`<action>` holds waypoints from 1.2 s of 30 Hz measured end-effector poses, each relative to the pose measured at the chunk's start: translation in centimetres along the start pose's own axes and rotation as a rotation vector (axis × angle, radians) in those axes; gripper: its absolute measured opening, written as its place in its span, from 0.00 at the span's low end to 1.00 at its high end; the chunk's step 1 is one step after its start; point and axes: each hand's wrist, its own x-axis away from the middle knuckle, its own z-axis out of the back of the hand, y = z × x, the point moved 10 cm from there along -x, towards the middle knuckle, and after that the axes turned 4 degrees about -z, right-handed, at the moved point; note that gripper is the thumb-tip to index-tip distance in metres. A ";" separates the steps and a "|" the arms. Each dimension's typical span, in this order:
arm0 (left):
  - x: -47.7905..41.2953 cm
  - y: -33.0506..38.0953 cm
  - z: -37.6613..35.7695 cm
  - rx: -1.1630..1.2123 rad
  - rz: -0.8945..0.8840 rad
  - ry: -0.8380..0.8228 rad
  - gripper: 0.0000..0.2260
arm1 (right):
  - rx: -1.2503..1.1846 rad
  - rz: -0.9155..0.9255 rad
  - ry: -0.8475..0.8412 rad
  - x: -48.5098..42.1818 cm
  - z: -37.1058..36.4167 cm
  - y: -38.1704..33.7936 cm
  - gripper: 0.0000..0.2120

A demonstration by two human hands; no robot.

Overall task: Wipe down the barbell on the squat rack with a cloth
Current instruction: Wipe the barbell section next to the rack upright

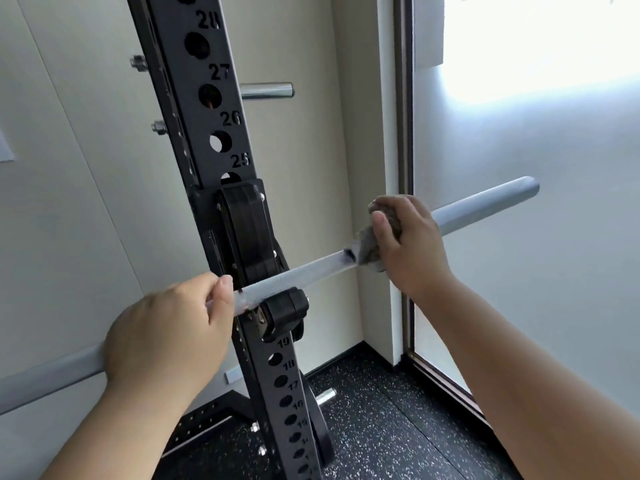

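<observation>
head view, single frame. near to far.

- left hand (166,327): nearest to me, low left. fingers curled round the barbell (304,273), thumb tip on the knurled shaft, just left of the rack upright (207,98). firm wrap, holding the bar bare.
- barbell: runs from low left up to the right. it sits in the black j-hook (285,308) on the upright. smooth grey section under and left of the left hand, knurled section between the two hands, thicker sleeve beyond the right hand with its end free in the air.
- right hand (412,244): further along the bar, right of the upright. fingers and thumb closed round a grey cloth (365,249), which is wrapped on the bar where shaft meets sleeve. cloth edge shows below the thumb.
- upright: black, tilted in this wide view, holes numbered 28 to 25 above the hook, 19 to 16 below.
- behind it: a chrome peg (266,91) pointing right.
- floor (381,427): black, speckled.
- far right: frosted glass panel (519,202), bright at the top.
</observation>
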 end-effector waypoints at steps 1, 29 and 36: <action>-0.1 0.4 0.3 0.134 -0.002 0.005 0.20 | -0.009 0.036 -0.036 0.3 -0.4 0.0 0.10; -3.8 20.7 -9.7 -0.212 -0.307 -0.379 0.41 | 0.110 0.077 -0.177 -0.7 2.8 3.6 0.21; -6.2 21.5 -10.5 -0.092 -0.179 -0.270 0.30 | 0.326 0.035 -0.102 -7.3 4.8 11.8 0.22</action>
